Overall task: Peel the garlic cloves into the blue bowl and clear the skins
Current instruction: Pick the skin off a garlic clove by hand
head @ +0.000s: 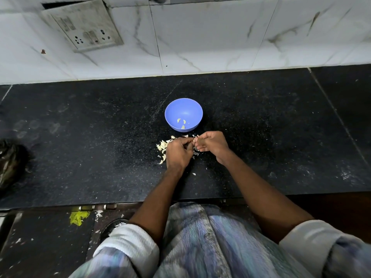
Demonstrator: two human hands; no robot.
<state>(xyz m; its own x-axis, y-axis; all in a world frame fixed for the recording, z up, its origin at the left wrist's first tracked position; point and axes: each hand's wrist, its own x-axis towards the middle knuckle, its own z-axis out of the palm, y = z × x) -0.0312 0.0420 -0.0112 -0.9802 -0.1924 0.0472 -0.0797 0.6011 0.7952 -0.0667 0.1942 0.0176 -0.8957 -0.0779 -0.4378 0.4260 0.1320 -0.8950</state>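
Nearest the camera, rolled-up white sleeves (128,243) and a pale striped shirt (200,247) fill the bottom of the view, with bare forearms reaching out over the near edge of a black speckled stone counter (80,137). Below that edge on the left lies a yellow-green smear (78,217) among scattered white flecks on the dark floor. At mid-counter the two hands meet fingertip to fingertip. The left hand (177,152) has its fingers curled inward, and the right hand (212,144) is curled likewise, thumb and forefinger pinching a small pale garlic clove (194,139) held between the two hands just above the counter. Loose garlic skins (163,146) lie on the counter under and to the left of the hands, with a few stray bits nearer the person. Just beyond the hands stands the blue bowl (183,105), upright, close to the fingertips but apart from them, holding a few peeled cloves (181,123) at its bottom. At the far left edge of the counter sits a dark crumpled plastic bag (10,163). Farthest back rises a white marble-tiled wall (220,37) with a grimy switch-and-socket plate (82,25) at upper left.
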